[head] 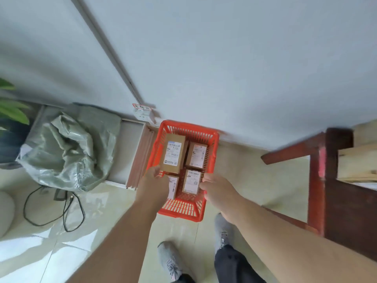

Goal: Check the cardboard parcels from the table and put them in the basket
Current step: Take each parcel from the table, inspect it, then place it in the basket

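Pale wall (pixel 244 58) across the top, glossy tiled floor (pixel 61 242) below. Dark wooden table (pixel 334 180) at the right edge, only its corner and one leg in view. Grey-green woven sack (pixel 67 152) slumped on the floor at left, a black cable (pixel 67 213) looped in front of it, green plant leaves (pixel 10 107) at the far left edge.

Red plastic basket (pixel 183 209) on the floor against the wall, long axis running away from the viewer toward the wall. Inside, four cardboard parcels counted, all lying flat with labels up and long axes parallel to the basket's length. Far left parcel (pixel 173 153), the largest, raised at a slight tilt above the others, near end at the left hand. Far right parcel (pixel 196 155) just beside it. Near right parcel (pixel 191 181) beside the right hand. Near left parcel (pixel 173 185) mostly hidden under the left hand.

Left hand (pixel 153 186) over the basket's left rim, fingers curled at the near end of the far left parcel; whether this grip is clamped on it, cannot tell. Right hand (pixel 214 187) at the right rim, fingers out of sight; apart or together, cannot tell.

Two grey shoes, left shoe (pixel 169 260) and right shoe (pixel 222 231), on the floor near the basket.
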The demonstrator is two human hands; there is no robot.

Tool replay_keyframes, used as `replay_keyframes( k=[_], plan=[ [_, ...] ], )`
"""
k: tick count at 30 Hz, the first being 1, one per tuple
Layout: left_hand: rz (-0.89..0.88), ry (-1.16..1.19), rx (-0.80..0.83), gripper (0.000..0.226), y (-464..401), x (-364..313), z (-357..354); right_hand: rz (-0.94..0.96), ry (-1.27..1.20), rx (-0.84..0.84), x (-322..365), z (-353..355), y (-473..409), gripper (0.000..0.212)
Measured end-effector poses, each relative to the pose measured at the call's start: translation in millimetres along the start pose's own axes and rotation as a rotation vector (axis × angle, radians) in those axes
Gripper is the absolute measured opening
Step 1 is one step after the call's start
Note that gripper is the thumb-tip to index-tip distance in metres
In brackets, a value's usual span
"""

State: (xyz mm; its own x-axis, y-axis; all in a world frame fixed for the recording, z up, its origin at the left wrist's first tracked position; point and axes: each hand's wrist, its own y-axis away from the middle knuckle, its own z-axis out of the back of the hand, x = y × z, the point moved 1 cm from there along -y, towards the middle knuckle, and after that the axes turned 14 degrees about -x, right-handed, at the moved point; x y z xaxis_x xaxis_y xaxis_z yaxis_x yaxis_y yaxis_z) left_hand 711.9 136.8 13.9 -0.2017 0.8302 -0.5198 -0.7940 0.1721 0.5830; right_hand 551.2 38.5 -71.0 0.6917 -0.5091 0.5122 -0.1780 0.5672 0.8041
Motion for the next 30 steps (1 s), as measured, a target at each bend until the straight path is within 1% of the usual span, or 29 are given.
replay_keyframes(
  k=[1,2,4,6,7,8,11,12,13,15,16,18,19,20,21,23,24,26,27,30],
  plan=[
    [-0.034,0.019,-0.002,0.049,23.0,-16.8,11.8,0.011,-0.037,-0.004,18.1,18.9,25.3,0.046],
    [-0.075,0.030,0.002,0.050,69.5,-50.7,33.8,0.031,-0.060,-0.013,44.6,58.7,77.7,0.043],
    [-0.113,0.026,0.027,0.054,84.6,-58.9,36.2,0.056,-0.092,-0.009,66.2,76.9,110.5,0.012],
    [-0.170,0.037,0.072,0.055,124.3,-87.4,47.5,0.069,-0.102,-0.061,84.9,113.5,155.1,0.041],
    [-0.207,0.053,0.086,0.054,144.0,-97.3,51.3,0.099,-0.099,-0.079,91.5,130.6,175.2,0.047],
    [-0.243,0.055,0.116,0.054,163.9,-105.6,55.7,0.129,-0.103,-0.101,94.7,145.8,193.2,0.043],
    [-0.299,0.077,0.165,0.055,217.2,-132.1,64.9,0.157,-0.208,-0.154,89.7,187.2,231.5,0.011],
    [-0.315,0.066,0.186,0.055,230.5,-136.6,64.0,0.176,-0.248,-0.187,82.3,201.4,244.5,0.007],
    [-0.339,0.046,0.194,0.054,245.5,-140.3,66.2,0.175,-0.283,-0.216,76.9,213.6,257.2,0.013],
    [-0.377,0.032,0.218,0.055,268.3,-143.8,68.2,0.190,-0.371,-0.257,69.2,236.4,284.1,0.039],
    [-0.393,0.037,0.229,0.056,277.6,-144.5,69.0,0.208,-0.385,-0.266,65.8,247.0,299.1,0.044],
    [-0.404,0.043,0.243,0.057,292.0,-146.8,69.1,0.232,-0.382,-0.286,58.4,266.7,322.8,0.044],
    [-0.414,0.038,0.253,0.057,299.6,-148.9,67.6,0.229,-0.406,-0.317,52.6,277.7,330.2,0.050],
    [-0.423,0.038,0.264,0.057,306.0,-150.2,64.3,0.216,-0.428,-0.340,45.6,287.0,337.3,0.052],
    [-0.441,0.038,0.272,0.057,314.1,-153.6,60.1,0.213,-0.457,-0.364,39.2,297.6,341.5,0.049],
    [-0.479,0.033,0.298,0.056,331.4,-162.3,45.2,0.189,-0.471,-0.416,24.1,320.2,345.4,0.034],
    [-0.496,0.034,0.307,0.056,339.4,-166.9,34.2,0.175,-0.470,-0.435,16.5,331.2,346.1,0.031],
    [-0.507,0.036,0.325,0.056,355.1,-174.3,11.1,0.147,-0.508,-0.465,2.5,351.1,348.2,0.043],
    [-0.505,0.034,0.337,0.055,365.0,-176.3,-2.4,0.131,-0.528,-0.482,-6.2,363.3,348.3,0.044],
    [-0.497,0.019,0.375,0.054,392.1,-183.0,-42.4,0.090,-0.559,-0.498,-33.6,399.2,341.7,0.034]
  ],
)
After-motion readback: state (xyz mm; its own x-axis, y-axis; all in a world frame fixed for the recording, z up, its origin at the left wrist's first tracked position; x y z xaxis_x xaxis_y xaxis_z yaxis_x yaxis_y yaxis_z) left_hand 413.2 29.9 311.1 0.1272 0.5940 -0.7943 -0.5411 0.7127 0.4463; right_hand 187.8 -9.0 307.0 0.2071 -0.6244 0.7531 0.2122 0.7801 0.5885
